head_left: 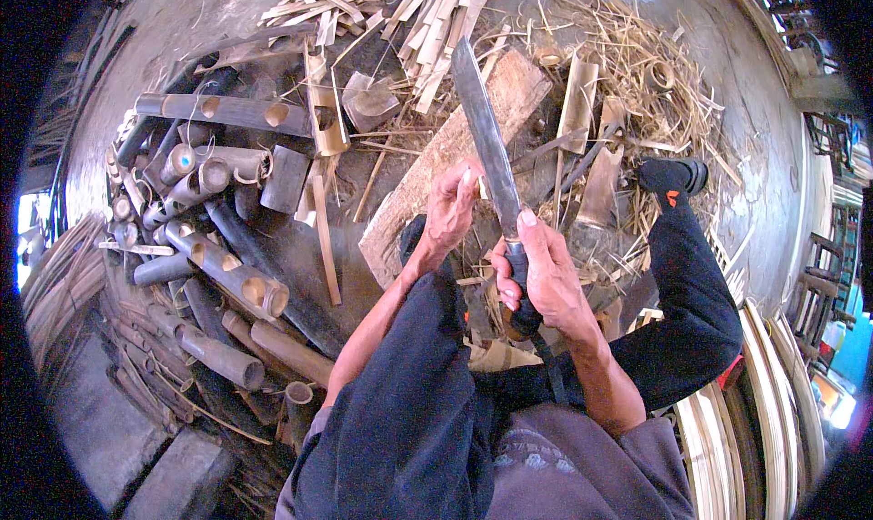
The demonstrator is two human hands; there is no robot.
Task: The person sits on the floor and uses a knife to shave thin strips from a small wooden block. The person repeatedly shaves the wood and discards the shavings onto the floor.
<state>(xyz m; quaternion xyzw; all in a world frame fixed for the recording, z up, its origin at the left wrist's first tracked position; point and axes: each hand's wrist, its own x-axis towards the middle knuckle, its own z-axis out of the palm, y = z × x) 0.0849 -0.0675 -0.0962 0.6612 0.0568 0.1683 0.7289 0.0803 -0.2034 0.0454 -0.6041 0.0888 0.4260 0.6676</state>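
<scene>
My right hand [546,270] is wrapped round the dark handle of a machete [491,138], with the thumb laid along the base of the blade. Its long grey blade points up and away, slightly to the left. Close beside the blade's left side, my left hand [452,201] is closed, fingertips pinched together. A small pale bit shows at those fingertips, partly hidden by the blade, and I cannot make out what it is. Beneath the hands a thick, rough wooden plank [409,197] lies slantwise on the floor, passing under the blade.
Cut bamboo tubes [223,270] are heaped at the left. Pale split strips [441,29] lie at the far side, with curly shavings [627,56] to their right. Long bamboo slats [773,402] stand at the lower right. My bent leg [696,302] reaches out on the right.
</scene>
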